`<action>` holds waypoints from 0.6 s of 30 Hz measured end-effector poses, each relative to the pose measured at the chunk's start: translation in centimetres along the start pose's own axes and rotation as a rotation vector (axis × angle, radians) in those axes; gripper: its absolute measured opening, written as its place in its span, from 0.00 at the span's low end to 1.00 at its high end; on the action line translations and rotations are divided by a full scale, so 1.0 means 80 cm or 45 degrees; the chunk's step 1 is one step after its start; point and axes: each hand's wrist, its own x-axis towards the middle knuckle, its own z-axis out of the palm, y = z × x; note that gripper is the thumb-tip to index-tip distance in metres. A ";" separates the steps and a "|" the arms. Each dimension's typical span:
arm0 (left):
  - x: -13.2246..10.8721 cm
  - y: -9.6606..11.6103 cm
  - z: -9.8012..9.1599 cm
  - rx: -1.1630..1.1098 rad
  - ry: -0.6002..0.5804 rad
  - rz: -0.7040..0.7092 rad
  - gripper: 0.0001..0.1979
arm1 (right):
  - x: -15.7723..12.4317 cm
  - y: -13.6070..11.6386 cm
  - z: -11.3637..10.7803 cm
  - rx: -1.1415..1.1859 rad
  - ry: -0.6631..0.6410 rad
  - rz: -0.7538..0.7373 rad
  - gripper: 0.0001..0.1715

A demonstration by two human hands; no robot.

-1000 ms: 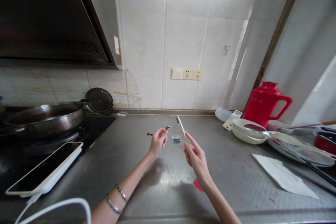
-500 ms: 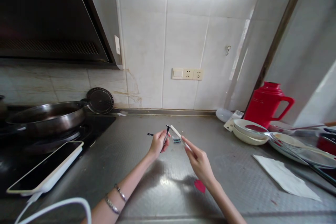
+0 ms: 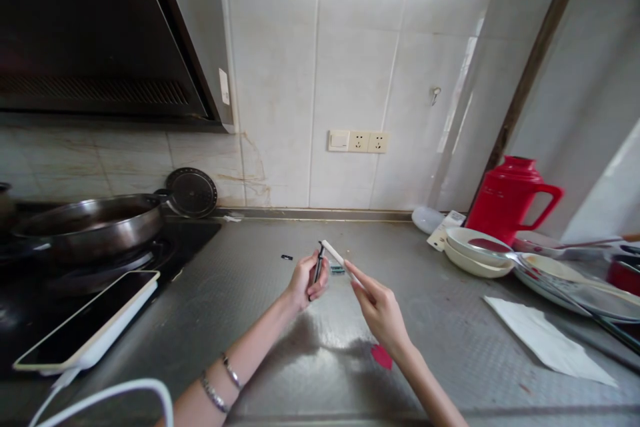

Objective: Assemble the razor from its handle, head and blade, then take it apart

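My left hand (image 3: 306,280) is closed round a slim black razor-like tool (image 3: 319,263), its head pointing up. Between the fingers of my right hand (image 3: 377,303) is a thin white stick (image 3: 333,252), slanting up to the left. The stick's far end is at the tool's head; whether they touch I cannot tell. Just behind my hands a small clear pack with green parts (image 3: 337,269) lies on the steel counter (image 3: 240,320). Left of my left hand lies a small black piece (image 3: 287,257).
At left are a pan (image 3: 100,220) on the stove and a phone (image 3: 87,320) with a white cable (image 3: 125,385). A red jug (image 3: 505,197), stacked dishes (image 3: 477,260) and a white tissue (image 3: 547,340) are at right. A red patch (image 3: 381,356) is near the front.
My left hand has turned slightly and the tool stands more upright, with more of its shaft showing. My right hand and the white stick have hardly moved.
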 end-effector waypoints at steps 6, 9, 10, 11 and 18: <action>-0.001 0.003 0.000 -0.053 -0.050 -0.056 0.17 | 0.005 -0.005 0.001 -0.023 -0.025 -0.009 0.24; 0.001 0.007 -0.004 -0.089 -0.050 -0.012 0.15 | 0.001 0.004 -0.002 -0.079 -0.054 0.012 0.24; 0.002 0.009 -0.006 -0.078 -0.039 0.019 0.15 | 0.001 0.008 -0.005 -0.081 -0.057 0.028 0.24; 0.003 0.011 -0.009 -0.051 -0.023 0.054 0.15 | 0.001 0.012 -0.008 -0.064 -0.055 0.047 0.24; 0.014 0.014 -0.022 0.401 0.066 0.300 0.18 | 0.039 0.023 -0.048 0.116 -0.083 0.067 0.26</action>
